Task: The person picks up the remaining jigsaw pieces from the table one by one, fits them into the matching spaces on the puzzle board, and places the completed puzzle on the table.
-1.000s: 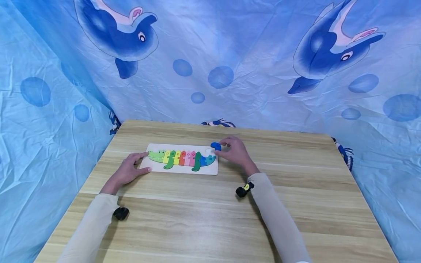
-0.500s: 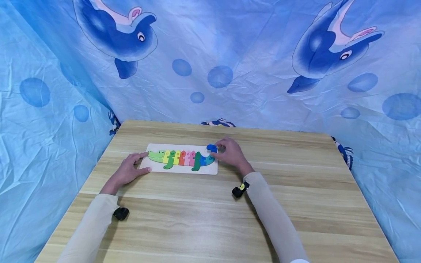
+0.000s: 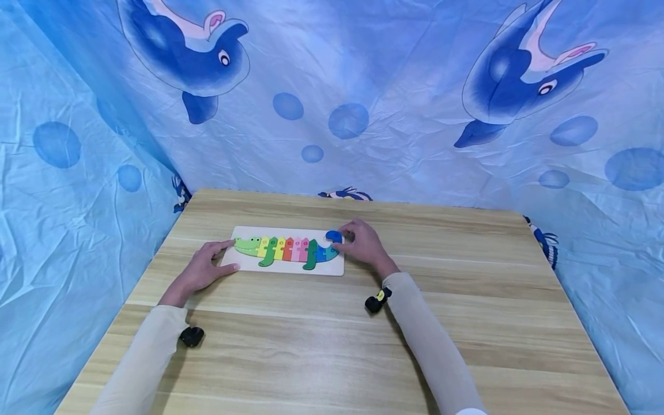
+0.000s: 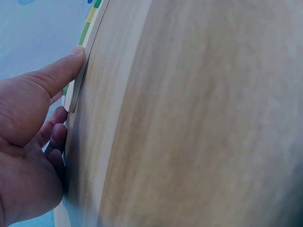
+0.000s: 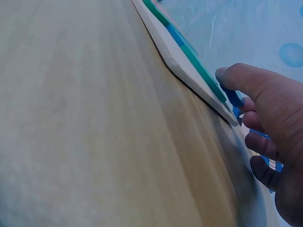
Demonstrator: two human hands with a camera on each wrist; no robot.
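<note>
A white puzzle board [image 3: 287, 268] lies on the table, carrying a colourful crocodile puzzle with a green head [image 3: 246, 246] at the left. My left hand [image 3: 201, 266] holds the board's left end, index fingertip by the head and thumb at the near edge. In the left wrist view the thumb [image 4: 71, 64] presses the board's side. Over the board's far right corner, my right hand [image 3: 363, 242] pinches a curved blue puzzle piece [image 3: 333, 235] between thumb and index finger. The right wrist view shows this piece close over the teal tail piece [image 5: 204, 73], partly hidden by the thumb.
The wood-grain table [image 3: 311, 346] extends around the board on all sides. A blue cloth [image 3: 404, 155] printed with dolphins and bubbles hangs behind the table and at both sides. Each wrist wears a small black camera [image 3: 192, 336].
My right hand has moved left with the blue piece, from beside the board's right corner to over the tail end, then slightly down. The left hand and board have stayed put.
</note>
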